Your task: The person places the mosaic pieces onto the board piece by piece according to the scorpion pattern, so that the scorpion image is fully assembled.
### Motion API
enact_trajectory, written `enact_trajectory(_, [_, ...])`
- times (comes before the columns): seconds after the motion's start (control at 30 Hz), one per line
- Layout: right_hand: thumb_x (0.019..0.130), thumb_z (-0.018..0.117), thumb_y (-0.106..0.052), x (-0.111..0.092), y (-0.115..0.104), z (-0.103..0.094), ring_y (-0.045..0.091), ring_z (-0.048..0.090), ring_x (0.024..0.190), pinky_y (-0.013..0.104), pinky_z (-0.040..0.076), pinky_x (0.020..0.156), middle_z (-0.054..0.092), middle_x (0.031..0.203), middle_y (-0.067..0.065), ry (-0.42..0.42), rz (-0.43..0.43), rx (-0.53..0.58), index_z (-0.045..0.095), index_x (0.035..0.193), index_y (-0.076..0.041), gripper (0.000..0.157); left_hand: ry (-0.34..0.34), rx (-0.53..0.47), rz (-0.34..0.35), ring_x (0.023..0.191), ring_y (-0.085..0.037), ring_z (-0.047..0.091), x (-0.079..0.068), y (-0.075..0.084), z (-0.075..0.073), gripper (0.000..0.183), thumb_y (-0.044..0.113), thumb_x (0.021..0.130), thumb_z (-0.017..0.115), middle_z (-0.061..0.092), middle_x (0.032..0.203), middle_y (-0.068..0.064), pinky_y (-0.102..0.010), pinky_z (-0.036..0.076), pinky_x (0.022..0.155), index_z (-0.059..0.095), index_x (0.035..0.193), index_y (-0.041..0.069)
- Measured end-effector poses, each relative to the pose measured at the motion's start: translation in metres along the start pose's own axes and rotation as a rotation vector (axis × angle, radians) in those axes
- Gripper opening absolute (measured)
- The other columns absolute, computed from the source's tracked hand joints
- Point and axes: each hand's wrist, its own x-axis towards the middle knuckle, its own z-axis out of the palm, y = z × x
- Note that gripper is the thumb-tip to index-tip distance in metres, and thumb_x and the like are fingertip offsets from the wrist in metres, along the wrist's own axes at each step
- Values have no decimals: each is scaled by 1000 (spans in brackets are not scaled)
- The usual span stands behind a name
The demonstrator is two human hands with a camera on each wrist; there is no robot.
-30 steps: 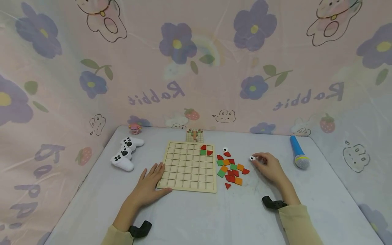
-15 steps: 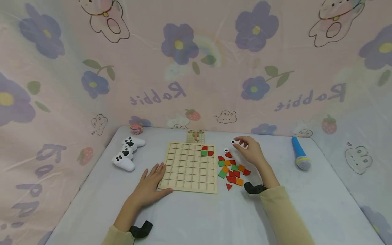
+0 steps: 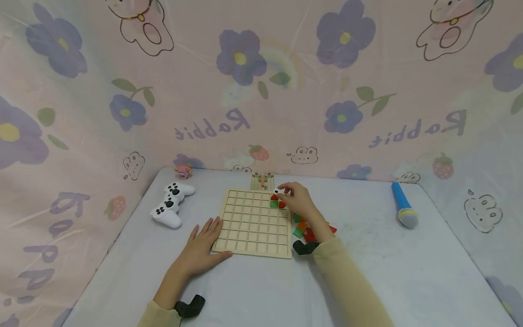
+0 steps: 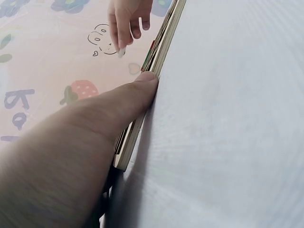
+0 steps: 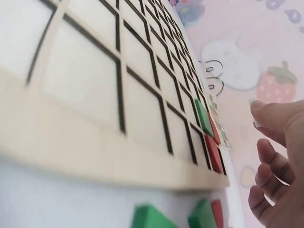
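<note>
A wooden grid board (image 3: 249, 222) lies flat on the white-covered table. My left hand (image 3: 200, 250) rests at its left edge, fingers spread and straight, the thumb along the near edge. Between thumb and index finger, my right hand (image 3: 301, 200) pinches a small white disc (image 3: 276, 191) with a black dot, held above the board's far right corner. In that corner sit a green square tile (image 3: 274, 204) and two red quarter-round tiles (image 3: 282, 205). The right wrist view shows the disc (image 5: 255, 118) off the board, mostly hidden by the thumb.
Loose red, green and orange tiles (image 3: 309, 235) lie right of the board, partly hidden by my right forearm. A pattern card (image 3: 263, 180) lies behind the board. A white game controller (image 3: 171, 204) and pink figurine (image 3: 183, 171) are left; a blue toy microphone (image 3: 403, 206) is right.
My right hand has carried the white disc leftward, from right of the loose tiles to over the board's far right corner. My left hand has stayed in place.
</note>
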Motion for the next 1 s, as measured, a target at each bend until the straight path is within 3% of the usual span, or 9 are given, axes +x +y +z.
enact_trajectory(0.37, [99, 77, -22, 14, -1, 26, 31, 62, 99, 47, 53, 86, 67, 108, 17, 5, -12, -81, 77, 123, -4, 29, -15, -6, -20, 164, -39, 11, 4, 9, 4, 107, 67, 94, 67, 21, 175, -15, -67, 4, 129, 25, 167, 1])
enact_trajectory(0.57, [100, 76, -30, 16, 4, 35, 34, 62, 107, 54, 55, 87, 66, 122, 20, 3, 46, -155, 78, 124, -12, 30, 1, -2, -16, 163, -40, 14, 4, 12, 5, 105, 66, 94, 68, 24, 174, -16, -69, 5, 128, 29, 166, 0])
enact_trajectory(1.0, [101, 73, -31, 23, 2, 44, 39, 61, 118, 62, 51, 92, 64, 129, 21, -29, 39, -227, 78, 127, -19, 29, -16, -2, -33, 164, -40, 10, 1, 11, -1, 105, 66, 95, 66, 20, 174, -16, -69, 1, 128, 26, 166, 0])
